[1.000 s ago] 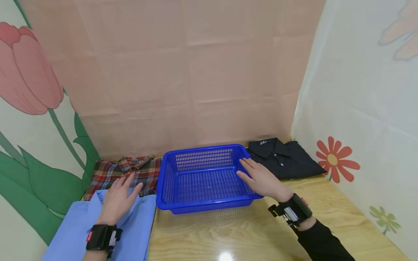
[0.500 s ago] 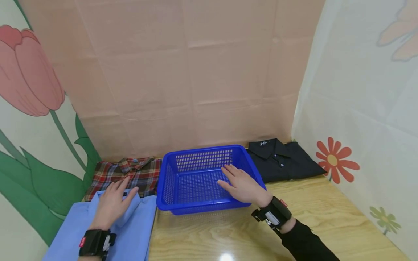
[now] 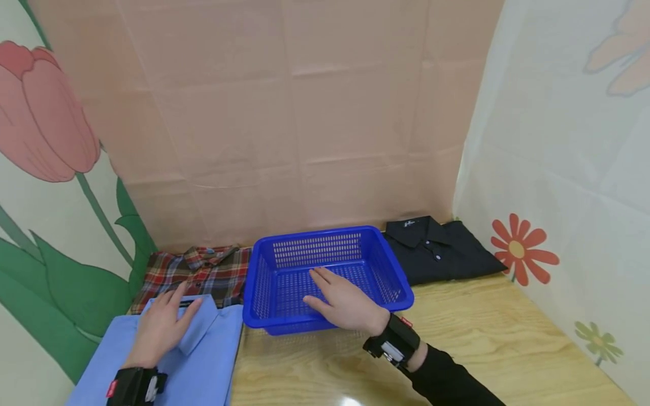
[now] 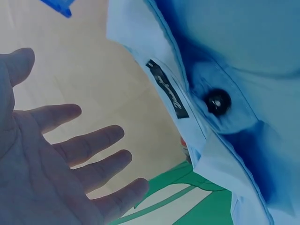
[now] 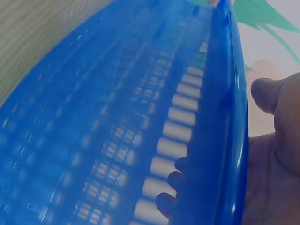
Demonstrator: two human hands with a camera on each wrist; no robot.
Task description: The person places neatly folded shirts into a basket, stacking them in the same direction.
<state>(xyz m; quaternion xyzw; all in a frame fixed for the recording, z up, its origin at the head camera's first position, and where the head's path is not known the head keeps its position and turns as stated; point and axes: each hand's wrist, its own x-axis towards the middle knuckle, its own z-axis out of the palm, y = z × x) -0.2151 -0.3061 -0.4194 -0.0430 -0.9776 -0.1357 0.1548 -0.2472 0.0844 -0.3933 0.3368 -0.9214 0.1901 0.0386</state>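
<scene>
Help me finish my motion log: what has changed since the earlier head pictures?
The right hand swept left across the basket; the left hand drifted left over the light blue shirt, both coming slightly nearer. Neither took hold of or released anything. The basket, light blue shirt, plaid shirt and black shirt stayed put.

Glossy plastic basket, matt cloth shirts, smooth wood-grained tabletop, creased backdrop
</scene>
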